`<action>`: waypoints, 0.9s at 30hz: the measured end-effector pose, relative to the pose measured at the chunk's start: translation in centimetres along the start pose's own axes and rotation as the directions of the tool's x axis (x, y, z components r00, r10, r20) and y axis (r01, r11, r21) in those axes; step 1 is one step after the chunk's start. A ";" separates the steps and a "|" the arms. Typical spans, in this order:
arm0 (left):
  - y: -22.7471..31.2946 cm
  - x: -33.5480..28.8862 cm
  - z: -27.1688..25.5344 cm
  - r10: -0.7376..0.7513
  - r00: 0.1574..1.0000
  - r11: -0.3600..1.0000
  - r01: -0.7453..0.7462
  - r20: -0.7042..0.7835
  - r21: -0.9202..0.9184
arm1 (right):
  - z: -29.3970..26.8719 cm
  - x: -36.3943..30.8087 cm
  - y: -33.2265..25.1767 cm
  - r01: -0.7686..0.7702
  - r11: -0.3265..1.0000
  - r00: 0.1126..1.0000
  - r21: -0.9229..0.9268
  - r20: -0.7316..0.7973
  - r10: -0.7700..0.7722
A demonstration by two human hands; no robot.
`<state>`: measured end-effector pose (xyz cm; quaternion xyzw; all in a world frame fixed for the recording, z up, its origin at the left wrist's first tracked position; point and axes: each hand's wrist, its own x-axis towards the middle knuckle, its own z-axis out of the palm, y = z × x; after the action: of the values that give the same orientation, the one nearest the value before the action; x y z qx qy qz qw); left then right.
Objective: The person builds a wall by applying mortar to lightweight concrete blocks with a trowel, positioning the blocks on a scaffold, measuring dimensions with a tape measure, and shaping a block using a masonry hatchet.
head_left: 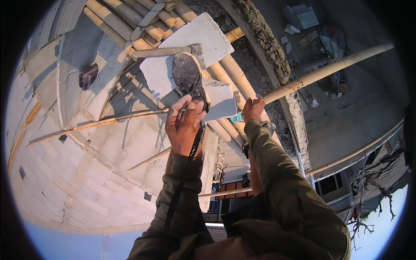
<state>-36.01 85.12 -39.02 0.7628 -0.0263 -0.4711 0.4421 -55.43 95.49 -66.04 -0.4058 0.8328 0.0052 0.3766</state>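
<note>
On my remote feed I count two bare hands, one left hand [183, 126] and one right hand [254, 108], one wooden-handled hammer with a grey metal head [160, 52], and one clearly visible black lace-up shoe [185, 74]. I also get at least two rough pale-grey slabs [199, 34], plus more round tan bamboo poles [113, 22] than I can tally.

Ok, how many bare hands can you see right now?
2: the left hand, partly overlapping the dark shoe in this view, and the right hand, beside the long bamboo pole. No others show.
</note>
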 end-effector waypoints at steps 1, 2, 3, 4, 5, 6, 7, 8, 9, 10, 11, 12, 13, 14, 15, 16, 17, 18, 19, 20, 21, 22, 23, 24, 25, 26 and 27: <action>0.1 0.1 -0.6 0.011 0.999 1.000 -0.010 -0.052 0.004 | -1.9 -0.2 -5.3 0.153 0.975 0.986 0.163 0.042 -0.162; 0.4 0.1 -0.3 0.005 0.998 1.000 -0.006 -0.066 -0.016 | -3.0 0.9 -9.2 0.362 0.900 0.931 0.240 -0.047 -0.362; 0.6 0.1 -0.3 -0.001 0.996 0.999 -0.002 -0.091 -0.033 | -3.8 1.5 -13.5 0.439 0.856 0.895 0.272 -0.047 -0.444; 1.1 0.1 -0.1 0.008 0.994 0.999 -0.012 -0.113 -0.035 | -3.5 2.7 -16.8 0.631 0.751 0.775 0.194 -0.137 -0.617; 0.7 0.6 0.1 0.010 0.993 0.998 -0.018 -0.119 -0.066 | -3.1 4.1 -19.3 0.690 0.718 0.724 0.093 -0.106 -0.682; 1.1 0.8 0.1 0.016 0.994 0.995 -0.026 -0.110 -0.093 | -2.9 5.3 -22.2 0.738 0.674 0.674 0.030 0.004 -0.739; 1.3 0.9 0.0 0.021 0.995 0.992 -0.033 -0.099 -0.120 | -3.0 6.2 -24.7 0.783 0.621 0.620 -0.030 0.118 -0.776; 2.0 0.8 -0.7 -0.013 0.995 0.986 -0.004 -0.104 -0.165 | -2.6 6.6 -26.8 0.778 0.623 0.624 -0.081 0.224 -0.749; 2.2 0.8 -0.9 -0.029 0.996 0.974 0.010 -0.083 -0.226 | -2.4 7.1 -28.7 0.771 0.622 0.629 -0.139 0.323 -0.707; 2.2 0.7 -1.4 -0.021 0.995 0.961 -0.009 -0.102 -0.277 | -2.0 7.4 -29.7 0.763 0.613 0.634 -0.205 0.424 -0.647; 2.0 0.8 -1.8 -0.016 0.993 0.944 -0.024 -0.117 -0.330 | -1.7 7.6 -30.4 0.786 0.583 0.603 -0.205 0.457 -0.654; 2.2 0.7 -2.2 -0.052 0.988 0.943 0.002 -0.143 -0.333 | -1.5 7.7 -30.6 0.813 0.546 0.566 -0.204 0.499 -0.656; 2.4 0.7 -2.6 -0.091 0.982 0.941 0.031 -0.164 -0.338 | -1.5 7.9 -30.7 0.836 0.510 0.531 -0.205 0.539 -0.654; 2.5 0.5 -2.9 -0.129 0.973 0.936 0.057 -0.189 -0.347 | -1.5 8.1 -30.8 0.854 0.474 0.498 -0.213 0.600 -0.626; 2.6 0.3 -3.2 -0.139 0.968 0.930 0.055 -0.210 -0.363 | -1.5 8.1 -30.7 0.854 0.473 0.498 -0.218 0.606 -0.621; 2.7 0.1 -3.5 -0.150 0.961 0.924 0.053 -0.230 -0.378 | -1.5 8.0 -30.3 0.854 0.471 0.498 -0.222 0.612 -0.614; 2.7 0.1 -3.5 -0.167 0.956 0.917 0.062 -0.239 -0.394 | -1.5 8.1 -29.8 0.848 0.475 0.508 -0.236 0.615 -0.603; 2.3 0.2 -3.1 -0.148 0.957 0.915 0.038 -0.248 -0.402 | -1.6 8.7 -28.9 0.831 0.505 0.534 -0.235 0.594 -0.602; 1.8 0.3 -2.8 -0.141 0.960 0.908 0.028 -0.241 -0.419 | -1.8 9.2 -28.1 0.812 0.535 0.559 -0.231 0.571 -0.602; 1.1 0.3 -2.9 -0.135 0.960 0.902 0.017 -0.245 -0.431 | -2.0 8.8 -27.8 0.796 0.565 0.576 -0.217 0.556 -0.599; 0.5 0.3 -2.9 -0.129 0.960 0.897 0.006 -0.249 -0.442 | -2.2 8.5 -27.6 0.817 0.531 0.553 -0.226 0.571 -0.607; 0.0 0.2 -3.0 -0.123 0.958 0.898 -0.004 -0.260 -0.440 | -2.5 8.2 -27.4 0.835 0.498 0.531 -0.235 0.584 -0.614; -0.4 0.1 -3.1 -0.119 0.955 0.901 -0.011 -0.272 -0.434 | -2.7 7.5 -27.2 0.850 0.469 0.510 -0.241 0.599 -0.617; -0.8 0.0 -3.2 -0.115 0.952 0.904 -0.017 -0.283 -0.426 | -3.0 6.8 -27.1 0.879 0.368 0.476 -0.303 0.603 -0.640; -1.1 -0.1 -3.4 -0.125 0.949 0.904 -0.012 -0.290 -0.428 | -3.1 6.2 -27.1 0.897 0.305 0.441 -0.319 0.620 -0.649; -1.2 -0.2 -3.3 -0.133 0.947 0.903 -0.005 -0.292 -0.429 | -3.2 6.1 -26.8 0.909 0.243 0.411 -0.338 0.633 -0.656; -1.3 -0.2 -3.3 -0.141 0.945 0.904 0.001 -0.295 -0.428 | -3.3 6.1 -26.7 0.918 0.182 0.379 -0.353 0.647 -0.661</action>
<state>-34.19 88.13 -39.23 0.7153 0.1762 -0.3519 0.5774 -41.65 72.48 -59.59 -0.8781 0.3398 0.1780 0.2859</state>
